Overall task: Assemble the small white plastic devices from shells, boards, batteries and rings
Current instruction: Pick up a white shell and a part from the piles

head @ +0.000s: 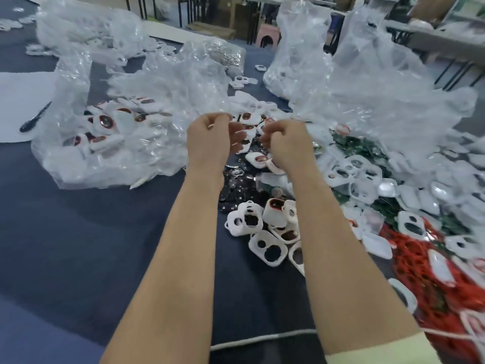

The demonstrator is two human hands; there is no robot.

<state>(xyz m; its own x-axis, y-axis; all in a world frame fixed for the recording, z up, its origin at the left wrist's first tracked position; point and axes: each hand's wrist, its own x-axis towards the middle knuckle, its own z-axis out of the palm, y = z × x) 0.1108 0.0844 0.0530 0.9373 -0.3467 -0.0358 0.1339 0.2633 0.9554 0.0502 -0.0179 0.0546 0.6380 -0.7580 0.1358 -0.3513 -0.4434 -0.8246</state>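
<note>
My left hand and my right hand are raised side by side above the dark table, backs toward me, fingers curled inward. They close on a small part between them, which is mostly hidden by the fingers. Below my wrists lie loose white shells with round holes. Dark round discs lie between my forearms. Green boards sit right of my right hand. Red rings are heaped at the lower right. Finished white devices with red-rimmed centres fill an open clear bag at the left.
Crumpled clear plastic bags stand behind and on both sides of my hands, one tall bag at the right. A black pen lies on a white sheet at the far left. A white cord runs along the near table edge.
</note>
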